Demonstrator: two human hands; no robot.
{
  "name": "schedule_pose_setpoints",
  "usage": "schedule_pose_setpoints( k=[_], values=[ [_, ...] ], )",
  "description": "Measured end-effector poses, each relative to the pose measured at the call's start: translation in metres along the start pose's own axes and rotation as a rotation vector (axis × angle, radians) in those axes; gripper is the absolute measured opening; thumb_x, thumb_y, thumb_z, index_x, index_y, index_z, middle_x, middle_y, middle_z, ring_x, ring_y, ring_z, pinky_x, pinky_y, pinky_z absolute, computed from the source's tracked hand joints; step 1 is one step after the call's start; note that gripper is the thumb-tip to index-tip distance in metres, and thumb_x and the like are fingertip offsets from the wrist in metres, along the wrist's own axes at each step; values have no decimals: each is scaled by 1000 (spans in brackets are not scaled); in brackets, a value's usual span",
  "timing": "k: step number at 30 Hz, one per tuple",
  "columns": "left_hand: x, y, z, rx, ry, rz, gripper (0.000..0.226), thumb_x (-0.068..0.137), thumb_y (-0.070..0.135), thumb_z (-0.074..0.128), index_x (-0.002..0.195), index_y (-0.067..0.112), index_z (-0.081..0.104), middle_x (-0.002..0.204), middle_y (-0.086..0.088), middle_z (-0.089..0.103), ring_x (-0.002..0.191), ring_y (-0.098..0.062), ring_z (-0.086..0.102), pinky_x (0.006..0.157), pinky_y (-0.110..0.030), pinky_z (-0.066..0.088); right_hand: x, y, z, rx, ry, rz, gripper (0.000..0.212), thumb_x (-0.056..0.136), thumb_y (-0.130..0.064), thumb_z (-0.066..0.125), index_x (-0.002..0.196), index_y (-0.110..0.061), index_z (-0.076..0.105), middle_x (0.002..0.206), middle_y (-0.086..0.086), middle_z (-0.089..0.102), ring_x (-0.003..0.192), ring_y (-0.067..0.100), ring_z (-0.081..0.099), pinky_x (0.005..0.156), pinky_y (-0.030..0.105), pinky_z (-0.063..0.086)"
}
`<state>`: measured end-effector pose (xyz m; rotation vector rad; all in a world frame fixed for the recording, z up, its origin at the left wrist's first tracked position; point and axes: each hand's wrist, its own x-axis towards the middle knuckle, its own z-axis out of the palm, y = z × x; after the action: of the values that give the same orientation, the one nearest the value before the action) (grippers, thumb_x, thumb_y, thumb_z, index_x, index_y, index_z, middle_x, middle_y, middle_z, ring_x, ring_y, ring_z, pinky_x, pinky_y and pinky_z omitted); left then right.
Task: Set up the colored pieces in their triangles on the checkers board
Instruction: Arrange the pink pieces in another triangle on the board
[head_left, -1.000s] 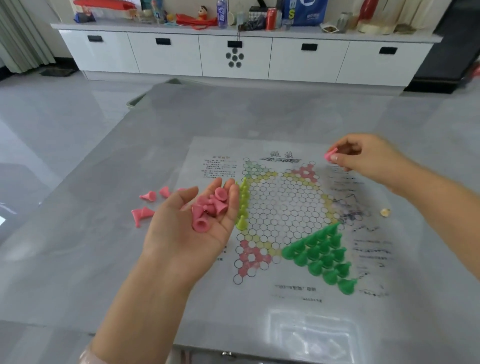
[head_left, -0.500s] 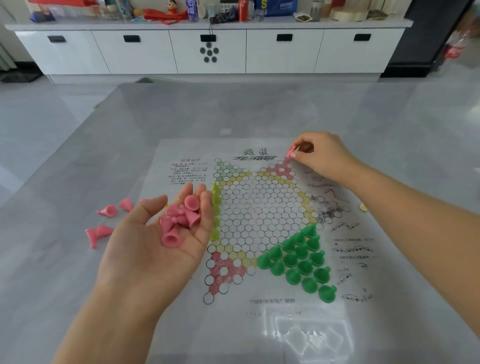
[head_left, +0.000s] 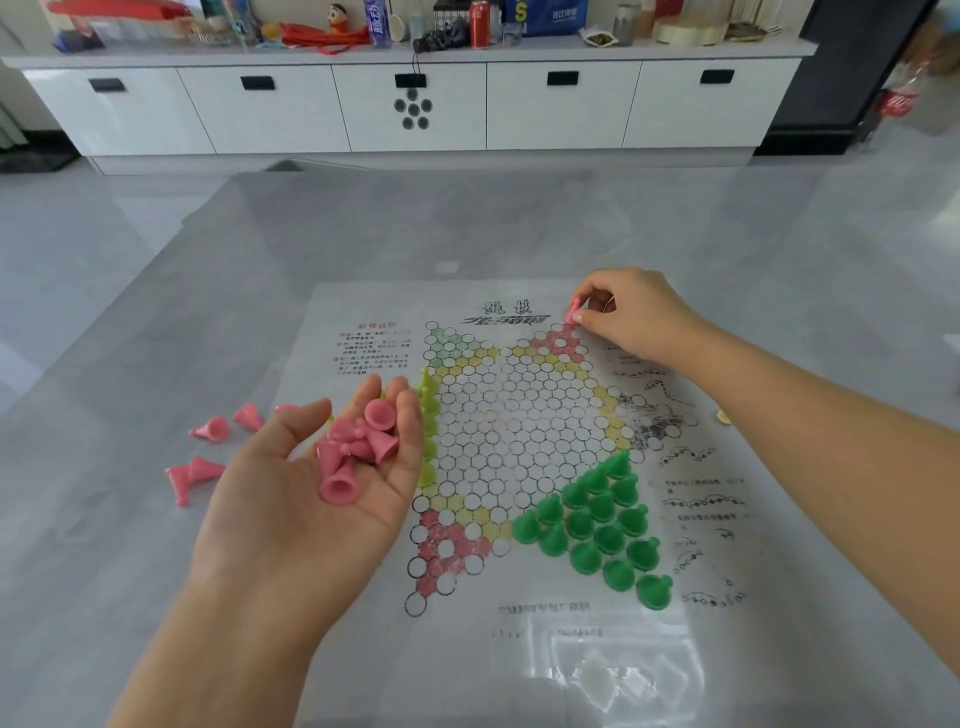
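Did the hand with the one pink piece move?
Yes. The right hand came down toward the board: earlier it hung off the far red triangle, now it holds its pink piece right at that triangle's tip.

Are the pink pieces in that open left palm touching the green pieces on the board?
Apart. The head view shows the pink pieces in the left hand, with bare board circles separating them from the green pieces.

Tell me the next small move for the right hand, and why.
Probably lower the pink piece pinched in the right hand onto the tip circle of the far red triangle and release: it hovers there, and that triangle holds no pieces.
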<state>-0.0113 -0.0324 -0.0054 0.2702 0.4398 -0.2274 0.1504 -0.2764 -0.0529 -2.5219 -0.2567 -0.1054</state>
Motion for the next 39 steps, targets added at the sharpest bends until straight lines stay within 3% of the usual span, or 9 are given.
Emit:
schedule_pose_setpoints(
  k=[5, 10, 14, 17, 19, 30, 33, 37, 39],
  values=[
    [0, 0, 0, 3, 2, 3, 24, 74, 9, 52, 86, -6, 66, 86, -8, 61, 83, -16, 64, 63, -33, 56, 0, 0, 2, -16, -6, -3, 6, 84, -17, 59, 85, -20, 64, 88, 1, 68, 79, 17, 60, 74, 34, 50],
    [1, 0, 2, 9, -12, 14, 32, 77, 10, 50, 97, -11, 64, 98, -19, 66, 87, -32, 67, 74, -44, 57, -5, -6, -14, 89, -27, 106, 33, 89, -17, 53, 121, -18, 50, 83, -7, 58, 70, 5, 55, 65, 19, 42],
    [1, -3, 2, 46, -61, -35, 42, 83, 15, 46, 110, -14, 57, 103, -29, 64, 95, -42, 64, 91, -45, 46, -31, -48, -37, 160, 172, -12, 17, 89, -13, 51, 102, -18, 61, 84, -7, 61, 65, 3, 59, 65, 21, 52],
    [3, -7, 3, 78, -74, -50, 42, 83, 16, 45, 109, -14, 60, 98, -26, 66, 95, -39, 65, 94, -44, 45, -69, -92, -37, 178, -62, -195, 10, 82, -31, 52, 83, -33, 62, 71, -17, 60, 65, -9, 58, 62, 5, 47],
    [4, -11, 3, 109, -67, -54, 42, 84, 17, 44, 109, -12, 61, 104, -26, 66, 99, -37, 64, 94, -42, 45, -89, -110, -31, 172, -143, -240, 10, 79, -35, 53, 79, -33, 62, 67, -15, 61, 67, -5, 57, 63, 5, 46],
    [7, -24, 6, 143, -92, -131, 45, 84, 19, 44, 126, 4, 44, 123, -3, 41, 124, -18, 47, 99, -41, 43, -95, -128, -19, -320, -172, -603, 20, 91, -26, 49, 104, -19, 62, 86, -10, 40, 85, 7, 41, 75, 24, 40],
    [8, -25, 5, 151, -110, -132, 56, 82, 19, 45, 134, -3, 40, 130, -6, 39, 124, -22, 48, 99, -42, 43, -96, -129, -17, -381, -154, -618, 17, 92, -26, 46, 104, -20, 57, 90, -10, 42, 90, 9, 45, 78, 22, 38],
    [9, -25, 3, 189, -132, -151, 46, 83, 18, 43, 116, -11, 56, 124, -5, 47, 119, -26, 53, 92, -44, 49, -93, -128, -17, -303, -153, -535, 8, 88, -21, 50, 92, -18, 57, 86, -8, 56, 78, 7, 51, 68, 20, 41],
    [10, -23, 2, 199, -114, -152, 48, 81, 16, 45, 117, -15, 53, 121, -21, 58, 108, -35, 61, 91, -47, 49, -83, -118, -24, -128, -113, -400, 3, 85, -20, 58, 87, -20, 60, 80, -10, 63, 71, 1, 59, 66, 13, 49]
  ],
)
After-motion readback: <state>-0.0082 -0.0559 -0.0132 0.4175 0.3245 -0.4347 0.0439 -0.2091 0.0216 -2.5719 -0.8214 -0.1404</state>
